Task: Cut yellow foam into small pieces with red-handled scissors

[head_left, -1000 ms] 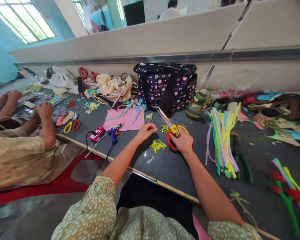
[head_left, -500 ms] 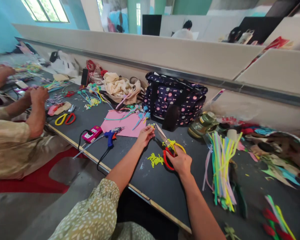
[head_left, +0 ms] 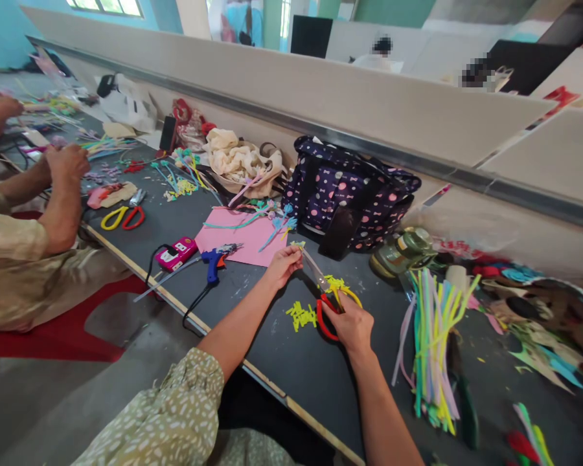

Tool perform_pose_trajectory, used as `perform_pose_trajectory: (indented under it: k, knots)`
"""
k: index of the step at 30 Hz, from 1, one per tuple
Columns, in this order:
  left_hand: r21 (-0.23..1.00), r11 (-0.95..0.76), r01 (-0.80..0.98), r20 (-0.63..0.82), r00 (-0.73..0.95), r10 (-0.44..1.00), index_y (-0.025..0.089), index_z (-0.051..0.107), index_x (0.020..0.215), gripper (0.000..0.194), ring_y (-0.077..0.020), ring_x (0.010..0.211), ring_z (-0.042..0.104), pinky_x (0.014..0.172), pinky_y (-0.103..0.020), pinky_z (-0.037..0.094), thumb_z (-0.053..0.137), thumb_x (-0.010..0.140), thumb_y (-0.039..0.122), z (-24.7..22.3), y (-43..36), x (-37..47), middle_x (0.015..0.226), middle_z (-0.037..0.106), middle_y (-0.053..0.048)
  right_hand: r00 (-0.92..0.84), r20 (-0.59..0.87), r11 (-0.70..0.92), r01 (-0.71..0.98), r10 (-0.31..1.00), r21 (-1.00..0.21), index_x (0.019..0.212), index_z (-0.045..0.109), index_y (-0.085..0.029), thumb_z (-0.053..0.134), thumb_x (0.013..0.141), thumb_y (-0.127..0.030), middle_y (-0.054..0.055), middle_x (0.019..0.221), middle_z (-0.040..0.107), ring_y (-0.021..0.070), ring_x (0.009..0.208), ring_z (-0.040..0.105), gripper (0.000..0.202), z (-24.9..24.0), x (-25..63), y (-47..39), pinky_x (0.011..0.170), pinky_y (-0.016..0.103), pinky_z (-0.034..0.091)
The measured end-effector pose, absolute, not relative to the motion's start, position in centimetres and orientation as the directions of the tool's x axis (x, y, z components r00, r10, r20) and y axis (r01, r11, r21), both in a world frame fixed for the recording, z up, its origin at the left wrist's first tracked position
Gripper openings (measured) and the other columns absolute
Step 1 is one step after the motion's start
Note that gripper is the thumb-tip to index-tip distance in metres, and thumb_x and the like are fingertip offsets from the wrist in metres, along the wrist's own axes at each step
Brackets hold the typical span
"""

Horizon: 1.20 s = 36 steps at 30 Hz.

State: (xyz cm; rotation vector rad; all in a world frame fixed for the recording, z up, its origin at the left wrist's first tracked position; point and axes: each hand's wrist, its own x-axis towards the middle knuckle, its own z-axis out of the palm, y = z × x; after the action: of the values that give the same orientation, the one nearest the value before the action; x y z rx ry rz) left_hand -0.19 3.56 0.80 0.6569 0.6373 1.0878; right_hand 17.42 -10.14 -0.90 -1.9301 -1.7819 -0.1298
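My left hand (head_left: pixel 285 264) is closed in a pinch on a small yellow-green piece (head_left: pixel 297 244) that pokes out above the fingertips; its exact kind is too small to make out. My right hand (head_left: pixel 354 323) is wrapped round the scissors (head_left: pixel 326 330), which have one red and one yellow handle loop. Their blades point up and left, with the tips close beside the left fingertips. Short yellow cut pieces (head_left: pixel 301 316) lie on the dark table below the blades, and more yellow pieces (head_left: pixel 337 283) lie just behind the scissors.
Left of my hands lie a pink sheet (head_left: pixel 243 249), a blue glue gun (head_left: pixel 214 262) and a pink box (head_left: pixel 177 254). A dark patterned bag (head_left: pixel 352 194) and a green bottle (head_left: pixel 403 249) stand behind. Pastel fuzzy stems (head_left: pixel 434 343) lie to the right. A co-worker's hands (head_left: pixel 68 165) work farther left.
The view has shifted and tilted slightly. Both hands keep their holds, and the scissors' blades look closer together near the left fingertips.
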Motion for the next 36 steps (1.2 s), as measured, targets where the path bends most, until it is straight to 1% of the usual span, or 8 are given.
perform_pose_trajectory:
  k: [6, 10, 15, 18, 21, 26, 30, 36]
  knots:
    - [0.749, 0.313, -0.584, -0.151, 0.309, 0.939, 0.015, 0.060, 0.076, 0.031, -0.0065, 0.054, 0.048, 0.060, -0.023, 0.046, 0.081, 0.057, 0.028, 0.5, 3.5, -0.2, 0.060, 0.053, 0.003, 0.115, 0.398, 0.003, 0.959, 0.910, -0.282, 0.099, 0.067, -0.021, 0.045, 0.083, -0.063, 0.006, 0.085, 0.071, 0.0178, 0.072, 0.064, 0.049, -0.8, 17.3, -10.2, 0.060, 0.025, 0.039]
    - [0.735, 0.313, -0.602, -0.157, 0.298, 0.942, 0.015, 0.059, 0.075, 0.031, -0.0063, 0.053, 0.048, 0.057, -0.022, 0.045, 0.081, 0.056, 0.026, 0.4, 3.4, -0.2, 0.059, 0.053, 0.003, 0.098, 0.424, 0.012, 0.968, 0.901, -0.250, 0.100, 0.067, -0.020, 0.044, 0.084, -0.062, 0.007, 0.086, 0.071, 0.0177, 0.073, 0.064, 0.050, -1.1, 17.4, -10.1, 0.060, 0.025, 0.039]
    - [0.723, 0.314, -0.615, -0.162, 0.291, 0.943, 0.014, 0.059, 0.073, 0.031, -0.0060, 0.051, 0.049, 0.055, -0.021, 0.046, 0.082, 0.055, 0.025, 0.5, 3.3, -0.2, 0.058, 0.054, 0.003, 0.074, 0.474, 0.030, 0.978, 0.877, -0.208, 0.093, 0.067, -0.019, 0.044, 0.083, -0.063, 0.005, 0.078, 0.070, 0.0149, 0.065, 0.061, 0.051, -1.4, 17.5, -10.0, 0.057, 0.024, 0.036]
    - [0.719, 0.316, -0.619, -0.167, 0.288, 0.943, 0.014, 0.060, 0.073, 0.030, -0.0060, 0.051, 0.049, 0.056, -0.021, 0.046, 0.082, 0.056, 0.025, 0.5, 3.4, -0.3, 0.058, 0.055, 0.003, 0.052, 0.505, 0.057, 0.979, 0.861, -0.198, 0.092, 0.067, -0.018, 0.045, 0.084, -0.062, 0.004, 0.072, 0.069, 0.0137, 0.063, 0.060, 0.050, -1.3, 17.5, -10.0, 0.056, 0.023, 0.033]
    - [0.718, 0.320, -0.618, -0.169, 0.292, 0.941, 0.013, 0.060, 0.072, 0.027, -0.0059, 0.050, 0.049, 0.056, -0.021, 0.046, 0.081, 0.057, 0.023, 0.4, 3.5, -0.3, 0.057, 0.055, 0.003, 0.043, 0.508, 0.065, 0.979, 0.860, -0.194, 0.092, 0.067, -0.018, 0.044, 0.084, -0.062, 0.003, 0.072, 0.068, 0.0130, 0.062, 0.059, 0.050, -1.2, 17.4, -10.0, 0.055, 0.023, 0.032]
    - [0.721, 0.329, -0.609, -0.182, 0.292, 0.939, 0.013, 0.061, 0.073, 0.025, -0.0062, 0.051, 0.050, 0.056, -0.021, 0.046, 0.080, 0.058, 0.020, 0.1, 3.6, -0.5, 0.060, 0.058, 0.001, 0.055, 0.448, 0.042, 0.978, 0.893, -0.204, 0.085, 0.065, -0.020, 0.042, 0.084, -0.063, 0.000, 0.059, 0.062, 0.0121, 0.056, 0.055, 0.049, -1.0, 17.3, -10.0, 0.052, 0.023, 0.027]
    - [0.711, 0.343, -0.614, -0.193, 0.298, 0.935, 0.012, 0.062, 0.074, 0.024, -0.0063, 0.051, 0.051, 0.055, -0.021, 0.046, 0.079, 0.059, 0.019, -0.2, 3.8, -0.5, 0.061, 0.060, 0.000, 0.060, 0.388, 0.023, 0.978, 0.920, -0.206, 0.079, 0.063, -0.020, 0.039, 0.085, -0.064, 0.000, 0.061, 0.062, 0.0117, 0.056, 0.054, 0.050, -0.9, 17.3, -10.0, 0.052, 0.024, 0.025]
    - [0.689, 0.385, -0.614, -0.236, 0.313, 0.920, 0.012, 0.062, 0.076, 0.021, -0.0053, 0.050, 0.051, 0.056, -0.021, 0.049, 0.077, 0.061, 0.015, -0.4, 3.9, -0.6, 0.066, 0.062, -0.001, 0.186, 0.279, -0.138, 0.974, 0.942, -0.181, 0.090, 0.064, -0.023, 0.040, 0.082, -0.066, 0.001, 0.062, 0.063, 0.0142, 0.055, 0.055, 0.050, -0.5, 17.2, -9.8, 0.051, 0.025, 0.025]
